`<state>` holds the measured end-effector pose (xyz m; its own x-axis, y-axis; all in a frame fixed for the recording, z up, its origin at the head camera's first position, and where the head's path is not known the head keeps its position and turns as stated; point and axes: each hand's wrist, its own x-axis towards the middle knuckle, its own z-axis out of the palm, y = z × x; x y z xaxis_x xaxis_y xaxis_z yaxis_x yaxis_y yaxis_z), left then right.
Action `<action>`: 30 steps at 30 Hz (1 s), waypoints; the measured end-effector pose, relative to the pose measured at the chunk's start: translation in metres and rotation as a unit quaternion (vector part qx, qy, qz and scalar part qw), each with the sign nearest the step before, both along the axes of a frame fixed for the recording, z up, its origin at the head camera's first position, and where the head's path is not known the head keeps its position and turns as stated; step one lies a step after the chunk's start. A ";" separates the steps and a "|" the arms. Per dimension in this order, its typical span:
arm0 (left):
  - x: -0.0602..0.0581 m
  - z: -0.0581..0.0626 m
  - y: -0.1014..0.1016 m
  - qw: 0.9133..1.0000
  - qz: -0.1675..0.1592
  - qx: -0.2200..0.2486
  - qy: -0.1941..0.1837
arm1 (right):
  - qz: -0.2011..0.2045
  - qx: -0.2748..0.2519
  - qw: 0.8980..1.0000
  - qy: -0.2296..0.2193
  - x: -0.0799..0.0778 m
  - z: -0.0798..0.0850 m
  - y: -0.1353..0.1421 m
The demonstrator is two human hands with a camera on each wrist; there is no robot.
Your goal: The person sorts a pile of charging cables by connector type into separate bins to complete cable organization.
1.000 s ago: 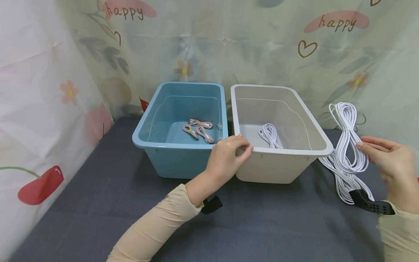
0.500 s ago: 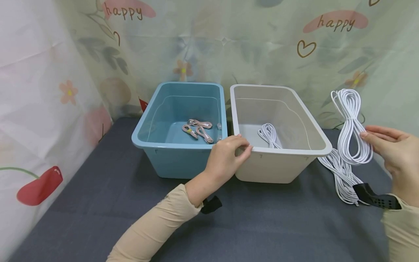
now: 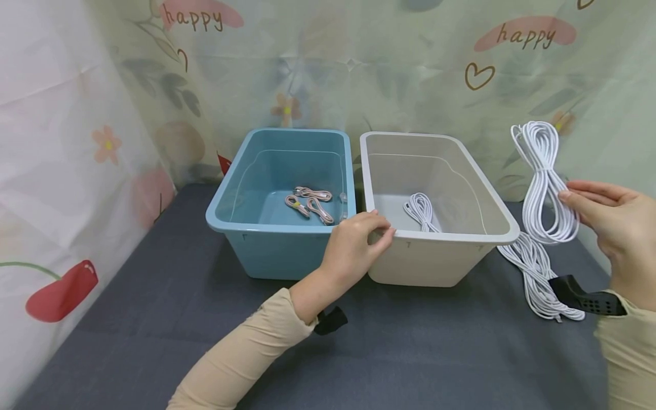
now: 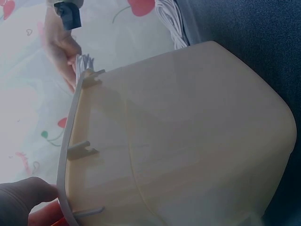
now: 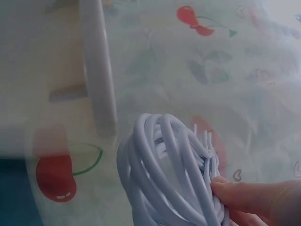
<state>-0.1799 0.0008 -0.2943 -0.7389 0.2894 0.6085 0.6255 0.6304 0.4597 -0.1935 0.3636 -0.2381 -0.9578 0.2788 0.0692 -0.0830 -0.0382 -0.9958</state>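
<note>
My right hand (image 3: 622, 233) pinches a bundled white cable (image 3: 545, 185) at its side, holding it upright and raised to the right of the beige bin (image 3: 441, 259). In the right wrist view the thumb presses on the loops of this cable (image 5: 164, 174). My left hand (image 3: 353, 245) pinches the front left corner of the beige bin's rim, as the left wrist view also shows beside the bin wall (image 4: 188, 132). Another white cable bundle (image 3: 420, 210) lies inside that bin. A further white cable bundle (image 3: 538, 279) rests on the table, partly hidden by the right wrist strap.
A blue bin (image 3: 282, 250) stands close left of the beige one, with several pinkish cables (image 3: 318, 208) on its floor. Both bins sit on a dark grey cloth (image 3: 410, 353). Behind them hangs a patterned curtain (image 3: 348, 68).
My right hand has risen, lifting the held white cable higher above the bundle on the table. The left hand and both bins have stayed in place.
</note>
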 end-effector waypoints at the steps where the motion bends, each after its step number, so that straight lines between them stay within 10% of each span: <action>1: 0.000 0.000 0.000 1.000 0.000 0.000 0.001 | -0.002 0.003 1.000 0.001 -0.001 0.002 -0.001; 30: 0.001 0.000 0.000 1.000 -0.005 0.008 0.003 | 0.003 0.034 0.999 -0.009 -0.035 0.044 -0.050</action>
